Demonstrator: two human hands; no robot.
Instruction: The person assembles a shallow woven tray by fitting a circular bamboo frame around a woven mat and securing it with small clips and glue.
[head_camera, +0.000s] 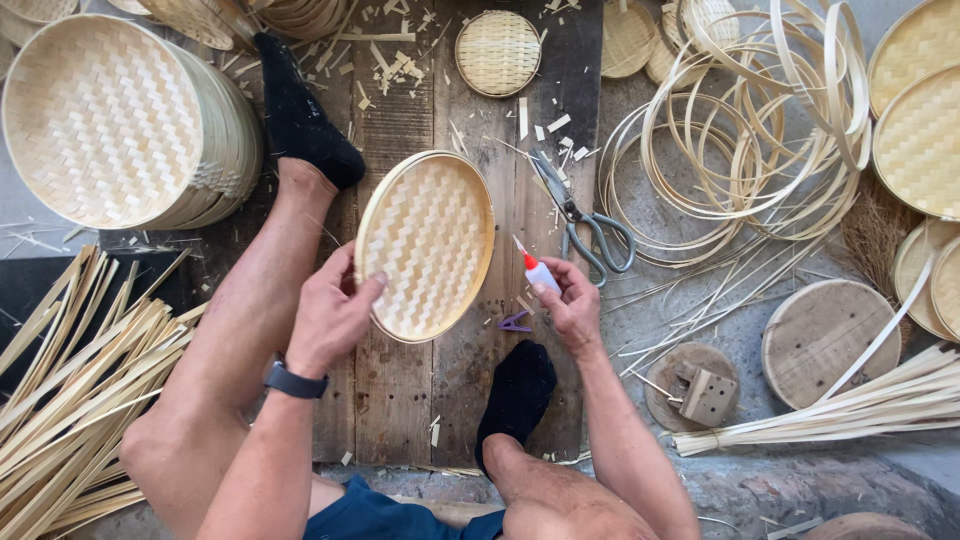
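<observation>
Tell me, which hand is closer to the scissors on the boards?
Right. The right hand, holding a small glue bottle, sits just below the scissors; the left hand grips the woven tray farther away.

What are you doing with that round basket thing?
A person sits on wooden boards. The left hand holds a round woven tray by its rim, tilted up. The right hand holds a small glue bottle, its tip pointing toward the tray's edge. Scissors lie nearby, with bamboo hoops and strips around.

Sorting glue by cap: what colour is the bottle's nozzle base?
Red-orange, on the glue bottle in the right hand; head view.
</observation>
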